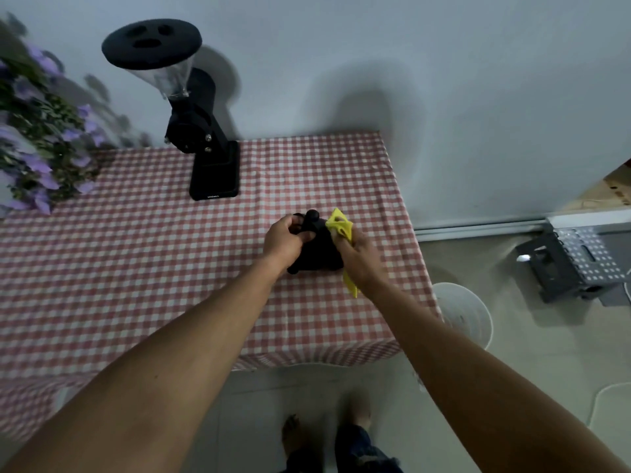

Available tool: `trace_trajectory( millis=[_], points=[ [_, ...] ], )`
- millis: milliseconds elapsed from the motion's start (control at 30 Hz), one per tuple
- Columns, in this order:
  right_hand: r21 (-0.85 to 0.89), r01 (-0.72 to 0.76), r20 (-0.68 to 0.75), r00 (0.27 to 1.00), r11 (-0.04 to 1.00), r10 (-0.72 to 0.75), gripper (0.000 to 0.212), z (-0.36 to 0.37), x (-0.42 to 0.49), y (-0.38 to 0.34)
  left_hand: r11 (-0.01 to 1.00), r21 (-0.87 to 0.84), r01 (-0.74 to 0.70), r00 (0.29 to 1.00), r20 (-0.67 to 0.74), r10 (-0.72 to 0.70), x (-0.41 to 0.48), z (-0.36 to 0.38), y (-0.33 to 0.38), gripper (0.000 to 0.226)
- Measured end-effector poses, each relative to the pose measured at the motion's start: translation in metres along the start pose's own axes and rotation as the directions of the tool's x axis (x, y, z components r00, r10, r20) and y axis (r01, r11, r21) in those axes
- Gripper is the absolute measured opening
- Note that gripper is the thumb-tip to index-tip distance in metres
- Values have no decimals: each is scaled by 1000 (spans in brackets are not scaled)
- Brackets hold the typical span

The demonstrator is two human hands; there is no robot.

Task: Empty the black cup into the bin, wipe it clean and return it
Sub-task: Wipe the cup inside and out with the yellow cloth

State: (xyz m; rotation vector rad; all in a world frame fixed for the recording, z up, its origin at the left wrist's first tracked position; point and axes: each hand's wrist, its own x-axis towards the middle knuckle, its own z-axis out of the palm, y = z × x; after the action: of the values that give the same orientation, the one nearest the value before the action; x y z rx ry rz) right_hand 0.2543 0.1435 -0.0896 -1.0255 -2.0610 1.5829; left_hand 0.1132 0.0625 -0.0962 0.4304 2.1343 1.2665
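The black cup (319, 249) is held low over the red-and-white checked tablecloth (153, 268), near the table's right side. My left hand (285, 238) grips it from the left, fingers around its handle and upper part. My right hand (360, 256) is closed on a yellow cloth (339, 227) and presses it against the cup's right side; a strip of the cloth hangs down below my wrist. The cup's opening is hidden by my hands. A white round bin (467, 314) stands on the floor just past the table's right edge.
A black grinder with a clear funnel and black lid (191, 124) stands at the back of the table. Purple flowers (37, 138) fill the left rear. A grey perforated folding stool (573, 264) sits on the floor at right. My feet (327, 435) are below the table's front edge.
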Motion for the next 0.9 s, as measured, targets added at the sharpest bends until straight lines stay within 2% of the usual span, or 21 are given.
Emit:
trace_trajectory(
  millis=[100, 167, 233, 300, 433, 467, 533, 600, 633, 800, 900],
  points=[
    [-291, 153, 93, 987, 944, -131, 47, 18, -4, 14, 999, -15, -41, 999, 6, 41, 0, -2, -4, 22],
    [-351, 148, 62, 989, 925, -135, 50, 19, -3, 23, 998, 0, -62, 997, 45, 61, -1, -6, -9, 27],
    [-280, 46, -29, 998, 959, -56, 51, 14, 2, 31, 998, 13, -62, 995, 80, 61, -2, -8, -12, 33],
    [-239, 16, -43, 999, 971, -27, 50, 13, 3, 28, 998, 9, -66, 995, 75, 65, -4, -8, -12, 36],
    [-355, 232, 94, 973, 906, -212, 48, 26, -8, 16, 997, -3, -72, 995, 75, 72, -1, -10, -15, 41],
    [-356, 245, 95, 970, 902, -226, 48, 26, -8, 18, 998, -7, -63, 994, 90, 64, -1, -13, -16, 42],
    [-296, 157, 29, 987, 942, -156, 47, 22, 0, 25, 999, -6, -50, 993, 111, 50, -1, -16, -18, 47],
    [-153, -36, -52, 998, 988, 28, 46, 16, 8, 24, 999, 5, -51, 990, 128, 50, -1, -17, -20, 49],
    [-113, -80, -55, 996, 990, 74, 47, 15, 9, 19, 999, 9, -52, 989, 138, 51, -1, -18, -21, 49],
    [-266, 87, 71, 995, 960, -71, 46, 20, -2, 5, 998, 20, -67, 977, 203, 62, 0, -26, -20, 44],
    [-227, 14, 15, 1000, 974, -10, 41, 19, -3, 19, 997, 45, -58, 967, 252, 45, -3, -30, -9, 47]
  ],
)
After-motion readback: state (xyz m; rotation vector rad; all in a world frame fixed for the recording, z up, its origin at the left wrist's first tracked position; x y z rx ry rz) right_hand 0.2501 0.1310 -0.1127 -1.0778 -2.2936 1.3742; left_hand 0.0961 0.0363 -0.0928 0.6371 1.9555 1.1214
